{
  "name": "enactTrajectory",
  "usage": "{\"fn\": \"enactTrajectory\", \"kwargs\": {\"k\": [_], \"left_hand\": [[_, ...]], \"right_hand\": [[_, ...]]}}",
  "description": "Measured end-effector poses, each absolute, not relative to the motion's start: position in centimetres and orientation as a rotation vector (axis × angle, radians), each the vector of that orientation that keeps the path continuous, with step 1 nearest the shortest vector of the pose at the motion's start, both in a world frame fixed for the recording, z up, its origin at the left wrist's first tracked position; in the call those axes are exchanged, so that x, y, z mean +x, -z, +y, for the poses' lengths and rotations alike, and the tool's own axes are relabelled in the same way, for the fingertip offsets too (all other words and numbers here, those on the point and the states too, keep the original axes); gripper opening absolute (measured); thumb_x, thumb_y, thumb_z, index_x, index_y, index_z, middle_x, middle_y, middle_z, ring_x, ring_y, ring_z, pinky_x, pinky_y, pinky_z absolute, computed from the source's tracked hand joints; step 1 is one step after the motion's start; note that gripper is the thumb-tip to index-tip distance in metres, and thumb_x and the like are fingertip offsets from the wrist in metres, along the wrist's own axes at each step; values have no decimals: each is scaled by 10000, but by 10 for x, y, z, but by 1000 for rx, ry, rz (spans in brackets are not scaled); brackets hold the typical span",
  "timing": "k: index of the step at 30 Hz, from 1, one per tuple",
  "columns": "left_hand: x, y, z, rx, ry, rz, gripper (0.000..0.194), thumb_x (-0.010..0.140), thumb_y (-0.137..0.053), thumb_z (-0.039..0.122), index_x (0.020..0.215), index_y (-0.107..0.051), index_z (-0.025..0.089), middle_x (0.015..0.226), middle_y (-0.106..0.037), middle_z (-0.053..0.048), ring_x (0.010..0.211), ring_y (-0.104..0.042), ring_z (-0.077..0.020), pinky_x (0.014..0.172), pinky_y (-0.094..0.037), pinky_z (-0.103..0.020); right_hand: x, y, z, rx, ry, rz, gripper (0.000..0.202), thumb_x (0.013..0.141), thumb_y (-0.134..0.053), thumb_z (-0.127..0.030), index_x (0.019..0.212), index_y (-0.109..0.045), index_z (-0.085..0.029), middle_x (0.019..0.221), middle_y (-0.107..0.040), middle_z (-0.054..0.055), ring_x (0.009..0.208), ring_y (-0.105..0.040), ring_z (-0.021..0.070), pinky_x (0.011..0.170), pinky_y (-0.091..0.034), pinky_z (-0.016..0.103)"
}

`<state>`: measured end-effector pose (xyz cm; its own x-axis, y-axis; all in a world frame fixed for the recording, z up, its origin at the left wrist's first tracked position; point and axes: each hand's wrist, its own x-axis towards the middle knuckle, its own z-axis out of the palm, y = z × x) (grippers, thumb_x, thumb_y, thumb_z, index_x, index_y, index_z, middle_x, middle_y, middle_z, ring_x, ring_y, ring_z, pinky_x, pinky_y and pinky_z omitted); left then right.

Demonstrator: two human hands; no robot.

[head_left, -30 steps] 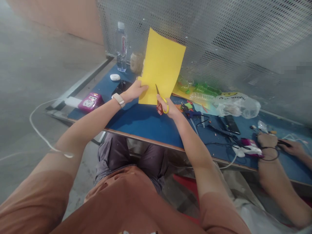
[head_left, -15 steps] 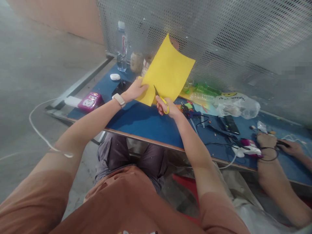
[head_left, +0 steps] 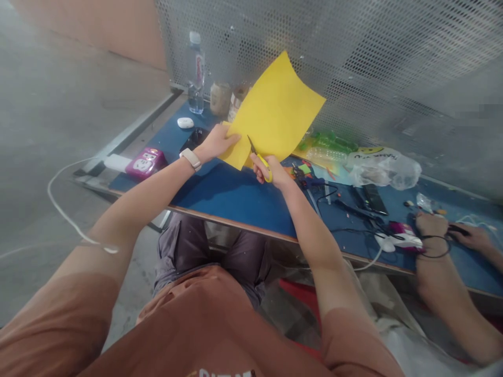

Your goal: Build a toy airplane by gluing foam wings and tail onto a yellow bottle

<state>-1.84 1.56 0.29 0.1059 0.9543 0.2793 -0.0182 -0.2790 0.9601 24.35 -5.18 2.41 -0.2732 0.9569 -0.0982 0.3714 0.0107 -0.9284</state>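
Observation:
A large yellow sheet (head_left: pixel 279 104) is held up above the blue table, its far corner raised and its surface curved. My left hand (head_left: pixel 218 142) pinches the sheet's lower left part, thumb on top. In my right hand (head_left: pixel 269 170) are scissors with yellow handles (head_left: pixel 268 168), their dark blades lying at a cut in the sheet's lower edge. A flap of the sheet hangs between the two hands. Behind my left wrist a black phone-like object (head_left: pixel 194 139) lies on the table.
At the back left stand a water bottle (head_left: pixel 196 73) and a jar (head_left: pixel 220 99). A purple power socket (head_left: pixel 146 163) sits at left. Plastic bottles (head_left: pixel 328 149), cables and a plastic bag (head_left: pixel 387 167) lie right. Another person's hands (head_left: pixel 432 225) rest at far right.
The sheet's upper part has swung to the right. Both hands keep their hold on the sheet and the scissors and have barely moved.

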Motion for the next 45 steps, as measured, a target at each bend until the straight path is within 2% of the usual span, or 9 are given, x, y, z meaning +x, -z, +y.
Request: {"fn": "enactTrajectory", "kwargs": {"k": [3, 5, 10, 19, 23, 27, 31, 36, 45], "left_hand": [[-23, 0, 24, 1701, -1260, 1069, 279, 1024, -948, 287, 874, -729, 200, 897, -698, -58, 995, -789, -288, 1011, -722, -444], [-25, 0, 27, 1803, -1242, 1099, 322, 1025, -940, 309, 846, -692, 210, 856, -665, -41, 887, -695, -234, 892, -674, -383], [-29, -4, 26, 1881, -1251, 1085, 372, 1028, -936, 336, 839, -633, 230, 793, -596, -14, 785, -533, -177, 730, -534, -314], [-32, -8, 25, 1938, -1253, 1067, 454, 1000, -960, 366, 784, -581, 244, 752, -536, 3, 727, -472, -154, 670, -490, -312], [-31, -12, 21, 1952, -1231, 1043, 458, 1003, -964, 425, 815, -584, 250, 739, -526, 17, 739, -510, -164, 685, -531, -311], [-31, -14, 18, 1958, -1206, 1032, 434, 1004, -961, 406, 829, -596, 251, 753, -531, 16, 767, -537, -178, 717, -536, -324], [-34, -16, 18, 1950, -1190, 1079, 512, 1005, -986, 375, 778, -541, 261, 761, -493, 18, 773, -516, -178, 743, -527, -345], [-32, -21, 15, 2004, -1214, 1054, 576, 980, -1015, 374, 751, -496, 271, 711, -401, 40, 753, -439, -169, 704, -463, -345], [-27, -32, 5, 2014, -1230, 985, 608, 930, -1030, 438, 809, -452, 296, 631, -340, 78, 673, -372, -145, 583, -346, -323]], "right_hand": [[246, -24, -51, -1397, -1266, -1691, 836, 1075, -927, -962, 738, -591, -275, 486, -559, -12, 400, -521, 114, 388, -448, 226], [248, -24, -51, -1390, -1278, -1698, 825, 1096, -917, -946, 744, -599, -272, 493, -571, -5, 411, -531, 116, 401, -467, 228], [250, -21, -50, -1378, -1271, -1708, 783, 1144, -895, -897, 756, -622, -274, 531, -604, 6, 437, -546, 122, 404, -476, 239], [252, -18, -46, -1363, -1238, -1739, 797, 1073, -954, -932, 772, -611, -278, 499, -589, -17, 403, -523, 114, 394, -443, 233], [253, -16, -45, -1329, -1248, -1760, 821, 1092, -909, -957, 745, -621, -271, 507, -591, -6, 407, -546, 118, 393, -447, 236], [255, -20, -47, -1340, -1255, -1779, 772, 1108, -925, -909, 784, -607, -284, 498, -600, -12, 413, -538, 124, 392, -443, 227], [255, -28, -51, -1338, -1247, -1824, 738, 1126, -953, -831, 772, -610, -283, 460, -573, -14, 395, -498, 121, 383, -425, 214], [252, -32, -54, -1381, -1257, -1803, 780, 1161, -937, -793, 695, -614, -259, 453, -564, 6, 387, -496, 113, 387, -435, 210], [252, -34, -55, -1371, -1270, -1801, 777, 1103, -992, -820, 705, -630, -258, 451, -553, -11, 397, -500, 113, 390, -429, 207]]}}
